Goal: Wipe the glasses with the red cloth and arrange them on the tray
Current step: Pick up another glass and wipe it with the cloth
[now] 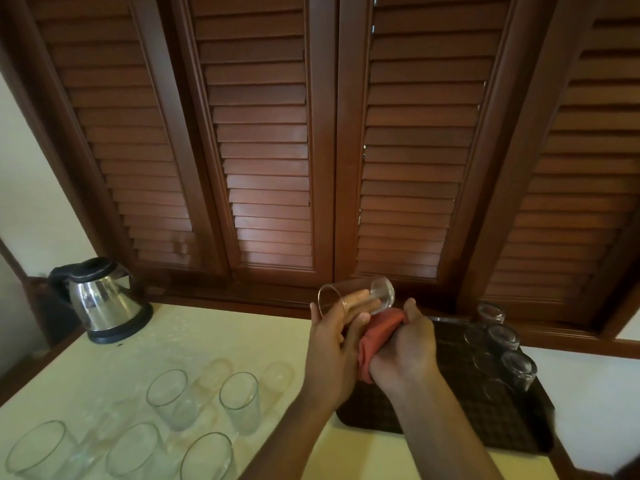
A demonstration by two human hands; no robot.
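My left hand (pixel 334 344) grips a clear glass (pixel 356 295) that lies tilted on its side in the air, its mouth to the left and its base to the right. My right hand (pixel 407 348) holds the bunched red cloth (pixel 379 336) just below and beside the glass. Under both hands lies the dark tray (pixel 446 424). Three glasses (pixel 504 337) stand upside down along its right side. Several more glasses (pixel 239 400) stand upright on the pale table at lower left.
A steel electric kettle (pixel 104 301) with a black lid stands at the table's back left corner. Brown louvred shutters (pixel 266 150) fill the wall behind. The pale table top (pixel 214 337) lies between the kettle and the tray.
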